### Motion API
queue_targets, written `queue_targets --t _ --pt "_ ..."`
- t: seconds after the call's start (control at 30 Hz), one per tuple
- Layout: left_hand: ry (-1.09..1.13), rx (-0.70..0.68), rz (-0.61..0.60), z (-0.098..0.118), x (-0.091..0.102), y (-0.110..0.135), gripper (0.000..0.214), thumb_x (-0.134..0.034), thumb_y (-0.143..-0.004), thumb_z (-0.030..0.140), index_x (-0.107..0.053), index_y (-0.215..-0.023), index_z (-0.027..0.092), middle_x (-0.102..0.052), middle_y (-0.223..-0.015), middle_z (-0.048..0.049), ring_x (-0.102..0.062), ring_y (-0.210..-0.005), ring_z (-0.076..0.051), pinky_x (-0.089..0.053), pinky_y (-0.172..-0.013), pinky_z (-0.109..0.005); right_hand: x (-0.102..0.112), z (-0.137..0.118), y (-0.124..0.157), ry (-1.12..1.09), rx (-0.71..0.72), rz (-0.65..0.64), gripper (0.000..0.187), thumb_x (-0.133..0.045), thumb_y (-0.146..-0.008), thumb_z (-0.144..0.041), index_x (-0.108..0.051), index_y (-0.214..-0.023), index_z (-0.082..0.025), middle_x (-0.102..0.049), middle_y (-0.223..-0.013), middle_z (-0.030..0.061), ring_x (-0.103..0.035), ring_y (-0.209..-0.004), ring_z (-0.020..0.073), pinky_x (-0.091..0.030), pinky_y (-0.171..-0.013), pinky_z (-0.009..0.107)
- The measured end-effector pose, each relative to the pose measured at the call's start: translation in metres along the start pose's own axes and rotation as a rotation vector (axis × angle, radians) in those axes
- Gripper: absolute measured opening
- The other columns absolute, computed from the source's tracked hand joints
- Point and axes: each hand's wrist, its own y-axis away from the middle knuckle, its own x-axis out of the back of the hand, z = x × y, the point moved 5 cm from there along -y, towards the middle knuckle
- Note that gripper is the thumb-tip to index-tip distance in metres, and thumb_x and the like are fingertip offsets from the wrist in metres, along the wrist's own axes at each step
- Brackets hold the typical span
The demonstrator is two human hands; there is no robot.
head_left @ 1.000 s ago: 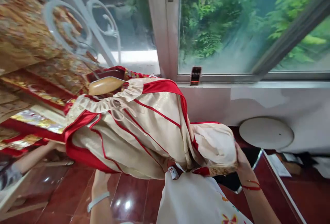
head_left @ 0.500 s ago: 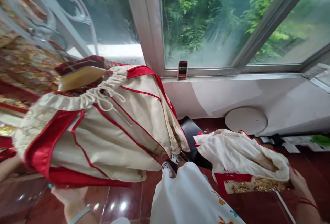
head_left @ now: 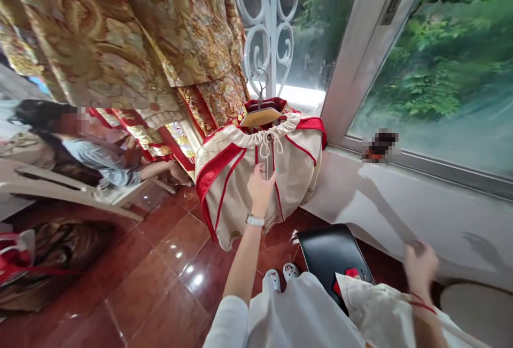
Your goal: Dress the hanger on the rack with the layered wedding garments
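Observation:
A cream garment with red bands (head_left: 236, 193) hangs on a hanger (head_left: 262, 117), its gathered top edge closed by a drawstring bow (head_left: 271, 145). My left hand (head_left: 261, 190) is in front of it, just below the bow, with thumb and fingers apart near the hanging cord. Whether the fingertips touch the cord is unclear. At the lower right, my right hand (head_left: 420, 265) is smeared by motion and looks curled. White cloth with a red corner (head_left: 372, 305) lies below it and about its wrist; I cannot tell whether the fingers hold any.
Heavy gold embroidered cloth (head_left: 132, 32) hangs at left beside a white scrolled metal frame (head_left: 272, 22). A seated person (head_left: 100, 155) is at far left. A black seat (head_left: 334, 252) stands by the wall under the window, near my white shoes (head_left: 280, 276). Glossy red tiles (head_left: 160, 284) cover the floor.
The view has swung left and pulled back from the hanging garment. My left hand has moved from its lower edge to below the bow. My right hand has risen relative to the white garment.

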Motion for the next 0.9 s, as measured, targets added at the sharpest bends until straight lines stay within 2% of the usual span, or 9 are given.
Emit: queue_targets --t 0.07,0.1,0.23,0.4,0.5,0.6,0.7,0.8,0.9 --pt "-0.021 -0.023 -0.043 0.009 -0.018 -0.022 0.028 -0.047 -0.098 0.034 -0.067 -0.105 0.015 -0.072 -0.094 -0.013 -0.072 -0.089 -0.028 -0.055 -0.078 -0.045 -0.067 -0.03 -0.002 0.134 0.167 0.063 0.028 -0.06 -0.061 -0.048 -0.056 -0.087 -0.038 -0.063 -0.114 0.0122 -0.057 -0.118 0.0372 -0.044 -0.099 0.06" --pt "-0.035 -0.025 -0.071 0.007 -0.023 -0.023 0.028 -0.043 -0.1 0.029 -0.068 -0.102 0.016 -0.073 -0.095 -0.0142 -0.072 -0.094 -0.028 -0.055 -0.08 -0.045 -0.109 -0.044 0.002 0.104 0.213 -0.079 0.027 -0.057 -0.062 -0.047 -0.055 -0.086 -0.036 -0.064 -0.109 0.0115 -0.059 -0.113 0.0374 -0.043 -0.101 0.061" --pt "-0.206 0.056 -0.321 -0.031 -0.038 0.052 0.039 -0.031 -0.1 0.017 -0.069 -0.109 0.017 -0.074 -0.099 -0.0196 -0.073 -0.094 -0.026 -0.054 -0.079 -0.041 -0.234 -0.107 0.039 0.005 0.329 -0.485 0.039 -0.053 -0.074 -0.039 -0.055 -0.111 -0.026 -0.066 -0.104 0.0085 -0.066 -0.088 0.0266 -0.055 -0.085 0.048" --pt "-0.302 0.16 -0.621 -0.081 -0.05 0.193 0.029 -0.046 -0.089 0.012 -0.071 -0.08 0.024 -0.07 -0.067 -0.011 -0.074 -0.065 -0.028 -0.05 -0.054 -0.035 -0.305 -0.23 0.072 -0.042 0.713 -0.665 0.044 -0.045 -0.087 -0.026 -0.051 -0.131 -0.021 -0.061 -0.094 0.0016 -0.055 -0.069 0.0143 -0.048 -0.073 0.031" --pt "-0.313 0.173 -0.748 -0.09 -0.053 0.216 0.022 -0.05 -0.087 0.018 -0.069 -0.077 0.025 -0.07 -0.07 -0.0077 -0.075 -0.071 -0.028 -0.053 -0.059 -0.035 -0.328 -0.283 0.081 0.163 0.869 -0.66 0.031 -0.044 -0.091 -0.025 -0.062 -0.116 -0.021 -0.061 -0.084 0.0026 -0.05 -0.067 0.0166 -0.039 -0.067 0.029" --pt "-0.288 0.205 -0.757 -0.087 -0.04 0.189 0.028 -0.045 -0.087 0.023 -0.071 -0.096 0.03 -0.073 -0.089 -0.0037 -0.075 -0.084 -0.024 -0.058 -0.073 -0.036 -0.328 -0.277 0.095 0.338 0.852 -0.637 0.028 -0.041 -0.095 -0.034 -0.065 -0.088 -0.022 -0.058 -0.07 0.0032 -0.046 -0.061 0.0176 -0.031 -0.06 0.03" --pt "-0.281 0.24 -0.598 -0.067 0.0 0.136 0.05 -0.029 -0.09 0.021 -0.062 -0.126 0.035 -0.07 -0.114 -0.0057 -0.071 -0.1 -0.023 -0.059 -0.087 -0.04 -0.314 -0.222 0.118 0.352 0.722 -0.877 0.033 -0.039 -0.096 -0.043 -0.066 -0.1 -0.024 -0.05 -0.056 -0.0021 -0.043 -0.05 0.0179 -0.03 -0.055 0.03" --pt "-0.224 0.083 -0.164 -0.013 0.06 0.07 0.043 -0.033 -0.091 0.023 -0.064 -0.121 0.033 -0.069 -0.112 -0.0087 -0.066 -0.107 -0.027 -0.056 -0.093 -0.049 -0.302 -0.188 0.116 0.303 0.607 -0.88 0.045 -0.033 -0.097 -0.047 -0.061 -0.125 -0.027 -0.056 -0.057 -0.0006 -0.052 -0.052 0.0239 -0.038 -0.055 0.035" --pt "-0.189 -0.326 -0.001 0.063 0.087 0.006 0.029 -0.046 -0.092 0.025 -0.064 -0.115 0.029 -0.068 -0.113 -0.0082 -0.062 -0.113 -0.027 -0.052 -0.099 -0.047 -0.313 -0.207 0.093 0.423 0.702 -0.738 0.047 -0.033 -0.097 -0.05 -0.071 -0.082 -0.027 -0.062 -0.062 0.0085 -0.059 -0.06 0.0265 -0.043 -0.058 0.038"
